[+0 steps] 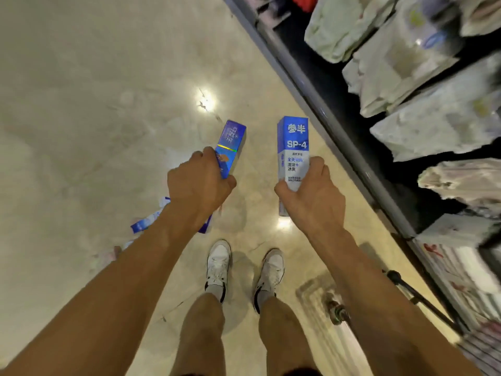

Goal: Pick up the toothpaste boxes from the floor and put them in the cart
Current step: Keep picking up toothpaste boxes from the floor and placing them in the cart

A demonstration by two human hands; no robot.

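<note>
1. Toothpaste boxes, two of them, are off the floor [81, 104]. The left hand [198, 183] grips a glossy blue box [233, 139] by its lower end, and the rest of the box juts forward past the knuckles.
2. The right hand [311, 191] is clamped round a blue-and-white box [294, 147] printed "SP-4". Thumb and fingers pinch its sides. Most of the carton stands beyond the fingers, with a short end below the palm.
3. Progress, as a judgement: this pair is picked up but not yet dropped off. No basket is visible. A blurred wheel [336, 313] and a dark bar [406, 289] behind the right wrist may belong to the cart.
4. Left to collect: at least one more fallen box [143, 222] lies under the left forearm, behind the fingers. Paler shapes further back are too blurred to name.
5. Materials: the cartons are slim, sharp-edged rectangular card, and the left one carries an iridescent band. The floor is polished, mottled beige stone with lamp glare. To the right of the right-hand fingers, a grey metal shelf edge [325, 118] fronts soft, crinkled plastic-wrapped packs [433, 126].
</note>
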